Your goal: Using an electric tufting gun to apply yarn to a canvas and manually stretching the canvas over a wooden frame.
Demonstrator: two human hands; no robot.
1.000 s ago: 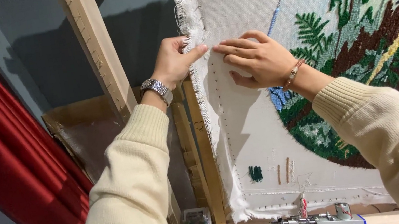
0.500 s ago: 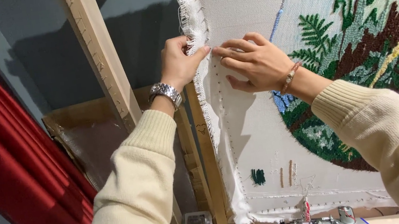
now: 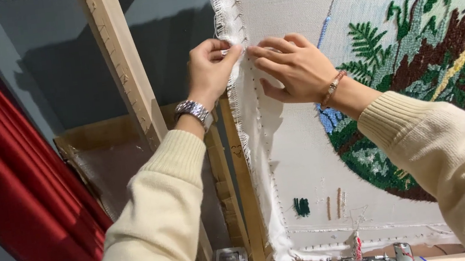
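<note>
- The left hand (image 3: 209,70) was closed in a pinch on the frayed edge (image 3: 225,23) of the white cloth (image 3: 308,156), gripping it where it wraps over the side of the wooden frame (image 3: 241,165).
- The right hand (image 3: 290,69) lay open and flat on the cloth just beside that pinch, fingers spread and pressing, holding nothing.
- The cloth hung stretched on the frame, with a tufted picture (image 3: 416,70) of ferns, brown ground and blue patches filling its right part.
- As a judgement: the picture was well along but not finished, since a broad bare strip of white remained at the left and bottom, with only a few short test strokes (image 3: 320,205) there.
- The lower part of the edge already sat pinned along a row of small tacks (image 3: 269,161); the stretch under the hands looked like the one in work.
- Against the frame half a second before, both hands sat slightly higher in the view and closer together at the edge; the grip itself looked the same.
</note>
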